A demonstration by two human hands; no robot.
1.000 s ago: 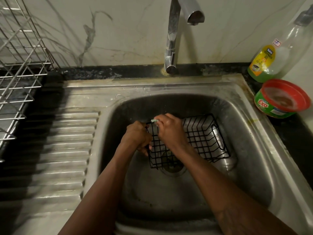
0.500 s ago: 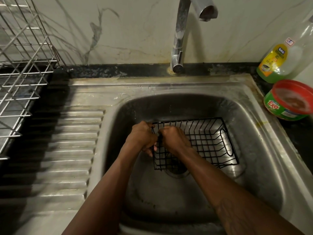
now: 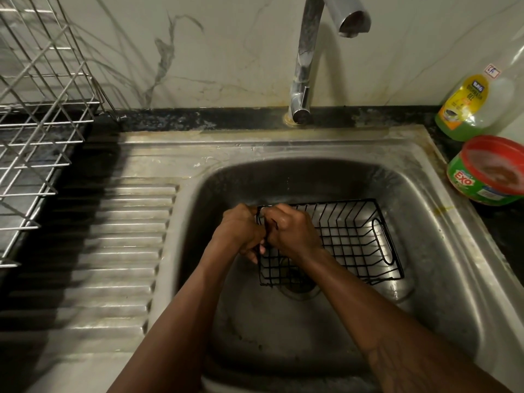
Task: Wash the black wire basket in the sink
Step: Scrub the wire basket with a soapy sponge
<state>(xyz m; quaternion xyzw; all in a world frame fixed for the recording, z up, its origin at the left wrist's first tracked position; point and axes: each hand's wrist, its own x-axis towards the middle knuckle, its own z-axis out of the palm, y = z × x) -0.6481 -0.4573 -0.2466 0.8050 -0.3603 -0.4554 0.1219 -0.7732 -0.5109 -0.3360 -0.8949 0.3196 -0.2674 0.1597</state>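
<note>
Black wire basket over the sink drain; my left hand and right hand each keep a closed grip on its left end wall.

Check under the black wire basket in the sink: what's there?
Through the black wire basket mesh, bare steel of the sink floor and part of the drain ring show. The right hand and forearm cover the rest of the drain and the basket's left end.

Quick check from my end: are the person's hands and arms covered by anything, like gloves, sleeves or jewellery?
Nothing worn that shows. The left hand and right hand are bare, without gloves, and no rings, watch or bracelet are visible. Both forearms are bare up to the frame edge, with no sleeve in sight. The right forearm carries a faint dark marking near the bottom edge.
</note>
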